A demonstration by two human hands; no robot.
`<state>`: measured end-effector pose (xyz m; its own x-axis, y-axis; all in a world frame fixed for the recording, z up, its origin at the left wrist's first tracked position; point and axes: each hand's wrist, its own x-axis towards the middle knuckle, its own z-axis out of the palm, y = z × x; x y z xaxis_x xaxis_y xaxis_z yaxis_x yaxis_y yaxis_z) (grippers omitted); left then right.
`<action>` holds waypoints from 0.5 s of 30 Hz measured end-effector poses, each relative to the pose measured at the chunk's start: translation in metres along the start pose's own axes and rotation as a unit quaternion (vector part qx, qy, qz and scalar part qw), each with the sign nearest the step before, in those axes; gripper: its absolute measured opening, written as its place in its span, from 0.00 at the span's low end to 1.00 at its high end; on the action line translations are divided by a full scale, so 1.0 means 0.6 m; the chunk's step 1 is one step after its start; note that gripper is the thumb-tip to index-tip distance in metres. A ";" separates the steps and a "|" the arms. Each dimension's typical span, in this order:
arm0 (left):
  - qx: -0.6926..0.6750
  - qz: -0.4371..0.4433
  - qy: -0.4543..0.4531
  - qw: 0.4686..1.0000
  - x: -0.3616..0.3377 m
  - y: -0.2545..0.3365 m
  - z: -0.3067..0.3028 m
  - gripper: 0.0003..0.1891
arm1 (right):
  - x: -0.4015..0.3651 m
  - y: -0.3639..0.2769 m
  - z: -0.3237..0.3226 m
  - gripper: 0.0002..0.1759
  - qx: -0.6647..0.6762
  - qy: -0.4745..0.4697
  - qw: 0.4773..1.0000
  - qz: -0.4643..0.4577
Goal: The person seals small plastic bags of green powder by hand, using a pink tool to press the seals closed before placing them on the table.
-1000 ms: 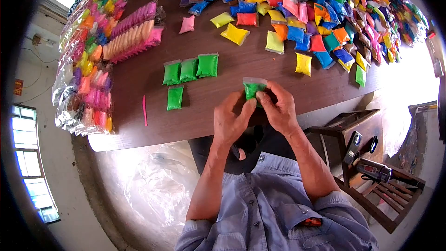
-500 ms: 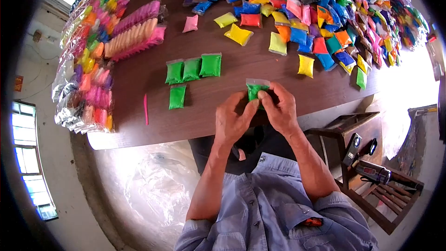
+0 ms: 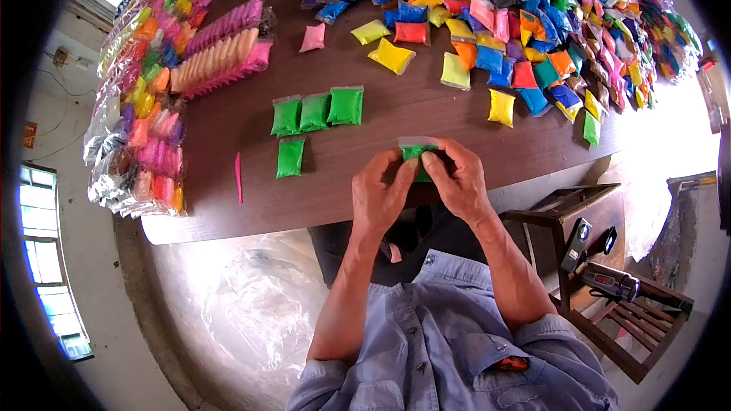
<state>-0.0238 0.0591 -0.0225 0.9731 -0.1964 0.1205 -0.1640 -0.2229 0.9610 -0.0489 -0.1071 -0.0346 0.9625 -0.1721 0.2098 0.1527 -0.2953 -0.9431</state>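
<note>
Both of my hands grip one small clear packet of green clay [image 3: 416,152] above the table's front edge. My left hand [image 3: 380,189] pinches its left side, and my right hand [image 3: 458,181] pinches its right side, with the thumbs on the front. The packet's clear top strip shows above my fingers; its lower part is partly hidden by them. On the table to the left lie three green packets [image 3: 314,113] in a row, with a single green packet [image 3: 290,158] just below them.
A pink stick-like tool [image 3: 239,177] lies at the left on the brown table [image 3: 343,183]. Bundled packets [image 3: 221,53] line the left side. A large heap of coloured packets [image 3: 518,15] covers the back right. A wooden chair [image 3: 563,236] holding a few devices stands at the right.
My left hand has moved slightly up and inward along the packet. The green packet now sits a little flatter and more to the left between my fingers.
</note>
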 end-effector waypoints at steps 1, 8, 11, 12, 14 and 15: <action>0.000 -0.014 -0.002 1.000 0.001 0.010 0.000 0.11 | 0.000 0.000 0.001 0.11 0.012 0.007 1.000 -0.010; -0.053 -0.018 0.010 0.998 0.002 -0.004 0.002 0.12 | -0.001 0.003 0.006 0.10 0.021 0.007 0.999 -0.030; -0.050 -0.015 0.021 0.998 0.000 -0.007 0.003 0.11 | -0.001 -0.007 0.000 0.10 0.012 -0.011 1.000 -0.007; -0.050 -0.015 0.021 0.998 0.000 -0.008 0.003 0.11 | -0.001 -0.008 0.000 0.10 0.012 -0.011 1.000 -0.007; -0.030 -0.016 0.012 0.999 -0.001 -0.009 0.000 0.12 | 0.000 -0.009 -0.002 0.10 0.007 -0.012 1.000 0.004; -0.030 -0.016 0.012 0.999 0.000 -0.011 -0.001 0.12 | 0.000 -0.007 -0.001 0.10 0.006 -0.012 1.000 0.004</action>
<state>-0.0226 0.0611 -0.0286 0.9815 -0.1667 0.0942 -0.1227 -0.1701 0.9778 -0.0499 -0.1063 -0.0303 0.9687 -0.1521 0.1964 0.1479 -0.2820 -0.9479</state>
